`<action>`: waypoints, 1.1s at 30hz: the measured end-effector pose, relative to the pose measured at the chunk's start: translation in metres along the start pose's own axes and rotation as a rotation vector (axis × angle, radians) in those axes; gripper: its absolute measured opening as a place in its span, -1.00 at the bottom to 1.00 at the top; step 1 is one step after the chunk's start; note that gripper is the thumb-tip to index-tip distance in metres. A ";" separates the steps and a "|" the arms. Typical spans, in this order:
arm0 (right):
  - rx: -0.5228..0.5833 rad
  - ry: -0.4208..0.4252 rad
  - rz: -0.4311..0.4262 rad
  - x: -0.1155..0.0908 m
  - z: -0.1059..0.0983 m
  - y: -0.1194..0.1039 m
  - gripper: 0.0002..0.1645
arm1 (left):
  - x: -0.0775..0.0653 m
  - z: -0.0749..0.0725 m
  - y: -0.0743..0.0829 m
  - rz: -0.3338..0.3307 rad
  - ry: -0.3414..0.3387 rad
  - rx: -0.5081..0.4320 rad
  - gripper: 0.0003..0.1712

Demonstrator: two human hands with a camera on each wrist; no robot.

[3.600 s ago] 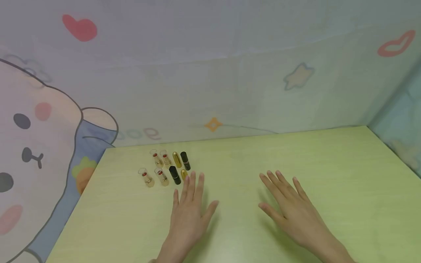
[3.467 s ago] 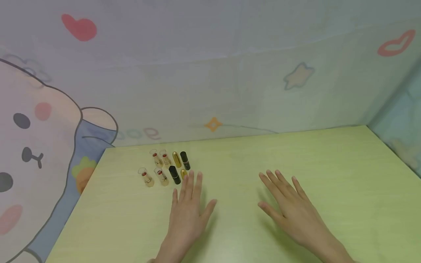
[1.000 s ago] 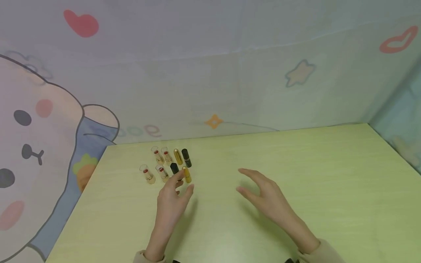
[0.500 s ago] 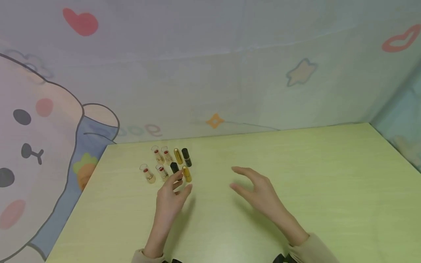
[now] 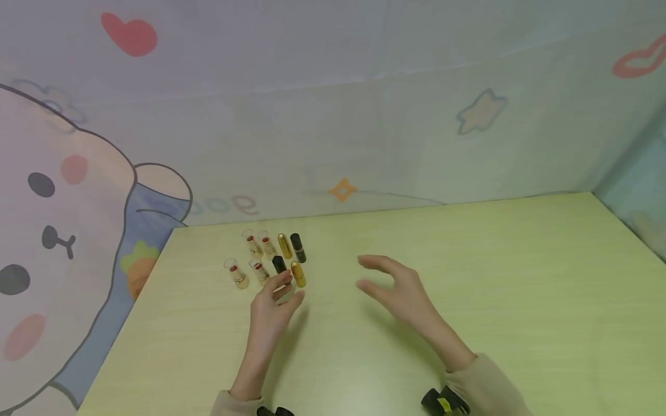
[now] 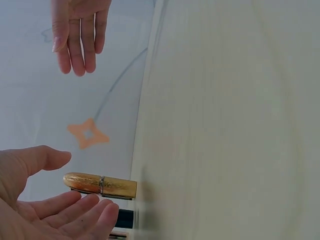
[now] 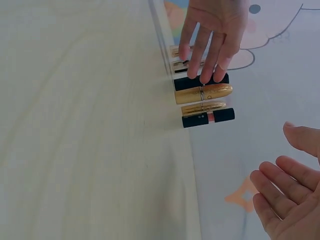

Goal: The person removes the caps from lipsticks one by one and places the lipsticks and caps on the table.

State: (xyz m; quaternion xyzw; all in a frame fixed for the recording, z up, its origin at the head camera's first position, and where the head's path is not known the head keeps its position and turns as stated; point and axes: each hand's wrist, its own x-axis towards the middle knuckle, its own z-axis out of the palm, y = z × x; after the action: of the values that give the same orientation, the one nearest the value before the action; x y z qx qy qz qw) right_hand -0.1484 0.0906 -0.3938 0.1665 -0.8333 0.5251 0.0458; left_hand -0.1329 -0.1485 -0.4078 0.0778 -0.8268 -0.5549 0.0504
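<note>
Lipsticks stand upright in two rows at the table's left. In the front row are a gold lipstick [image 5: 298, 274], a black lipstick [image 5: 278, 264] and clear-capped lipsticks [image 5: 237, 275] with red tips. Behind them stand another gold lipstick [image 5: 284, 245], a dark lipstick [image 5: 299, 248] and more clear-capped ones [image 5: 252, 245]. My left hand [image 5: 269, 312] hovers before the front gold lipstick, thumb and fingers spread apart, partly hiding the black one. In the left wrist view that gold lipstick [image 6: 117, 188] stays beyond the fingers, ungripped. To the right, my right hand [image 5: 406, 292] is raised over the table, holding nothing.
The pale wooden table [image 5: 494, 277] reaches back to a printed cloth backdrop [image 5: 322, 115] with a cartoon bear [image 5: 78, 202] on the left. Dark bands [image 5: 446, 400] are worn near both sleeve cuffs.
Both hands were earlier spread flat, palms down; they have since turned with thumbs apart from fingers. Lately my right hand has drifted left, while the left hand is nearly still. The lipsticks stand as before.
</note>
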 end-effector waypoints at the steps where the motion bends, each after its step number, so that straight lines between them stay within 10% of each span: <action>1: 0.016 -0.002 0.003 0.002 0.001 0.000 -0.44 | 0.001 0.000 -0.001 -0.003 0.000 -0.008 -0.44; 33: 0.173 -0.127 0.008 0.039 0.050 -0.007 -0.51 | 0.016 0.000 -0.015 -0.145 -0.028 -0.201 -0.51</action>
State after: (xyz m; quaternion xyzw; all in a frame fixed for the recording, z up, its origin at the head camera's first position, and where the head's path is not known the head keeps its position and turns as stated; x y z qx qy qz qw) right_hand -0.1777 0.0344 -0.4004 0.1993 -0.7868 0.5836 -0.0236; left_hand -0.1476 -0.1570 -0.4222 0.1240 -0.7597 -0.6383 0.0062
